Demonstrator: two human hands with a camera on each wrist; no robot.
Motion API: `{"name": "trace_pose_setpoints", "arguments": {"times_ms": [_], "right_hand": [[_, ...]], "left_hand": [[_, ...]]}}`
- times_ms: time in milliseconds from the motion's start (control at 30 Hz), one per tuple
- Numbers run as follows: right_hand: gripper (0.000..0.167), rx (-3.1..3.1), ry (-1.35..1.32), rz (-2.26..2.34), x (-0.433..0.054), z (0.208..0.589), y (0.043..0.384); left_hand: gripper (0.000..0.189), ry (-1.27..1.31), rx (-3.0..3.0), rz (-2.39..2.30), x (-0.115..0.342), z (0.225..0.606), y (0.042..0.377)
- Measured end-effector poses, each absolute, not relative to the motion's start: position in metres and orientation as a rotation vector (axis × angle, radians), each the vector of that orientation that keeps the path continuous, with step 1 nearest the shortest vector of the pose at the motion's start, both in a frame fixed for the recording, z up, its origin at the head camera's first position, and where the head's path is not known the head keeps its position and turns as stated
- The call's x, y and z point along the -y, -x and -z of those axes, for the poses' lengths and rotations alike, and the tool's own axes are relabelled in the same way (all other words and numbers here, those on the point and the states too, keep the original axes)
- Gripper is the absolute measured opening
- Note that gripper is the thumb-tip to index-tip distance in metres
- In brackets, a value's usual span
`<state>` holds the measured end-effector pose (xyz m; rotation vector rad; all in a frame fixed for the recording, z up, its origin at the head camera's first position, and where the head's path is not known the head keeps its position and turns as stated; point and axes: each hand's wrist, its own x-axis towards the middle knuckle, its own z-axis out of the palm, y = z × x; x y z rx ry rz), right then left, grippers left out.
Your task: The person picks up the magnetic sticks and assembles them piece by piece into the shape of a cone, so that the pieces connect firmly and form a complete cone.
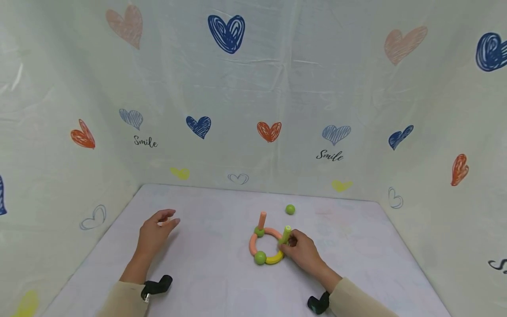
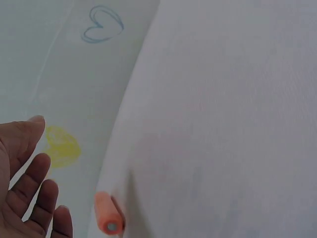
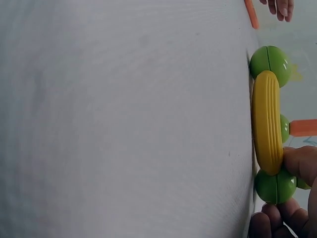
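A toy ring lies flat on the table, made of salmon curved pieces (image 1: pixel 252 245), a yellow curved piece (image 1: pixel 274 260) and green balls (image 1: pixel 260 258). My right hand (image 1: pixel 303 253) pinches the ball at the ring's right side; in the right wrist view the thumb (image 3: pixel 299 161) presses by the yellow piece's end and the fingers curl beneath. From that side rises a light green rod (image 1: pixel 285 234). An orange rod (image 1: pixel 262 220) stands upright on the far ball. Left of the ring, my left hand (image 1: pixel 152 233) hovers with relaxed fingers and nothing in its grasp.
A loose green ball (image 1: pixel 290 209) lies beyond the ring. The left wrist view shows another orange rod (image 2: pixel 109 213) on the table (image 2: pixel 213 99), hidden in the head view. Heart-printed curtain (image 1: pixel 253 88) encloses the back and sides.
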<state>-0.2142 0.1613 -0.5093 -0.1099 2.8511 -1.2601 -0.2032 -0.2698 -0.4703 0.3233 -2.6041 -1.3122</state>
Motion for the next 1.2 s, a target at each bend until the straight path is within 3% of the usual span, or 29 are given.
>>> {"name": "trace_pose_setpoints", "arguments": {"times_ms": [333,1200], "right_hand": [[0.028,-2.848,0.113,1.26,-0.161,0.512,0.217],[0.03,-2.822,0.107,1.271,-0.163,0.512,0.216]], "left_hand": [[0.058,-0.395,2.675,1.374,0.306,0.485,0.199],[0.033,-0.178,2.802,1.071,0.305,0.502,0.211]]}}
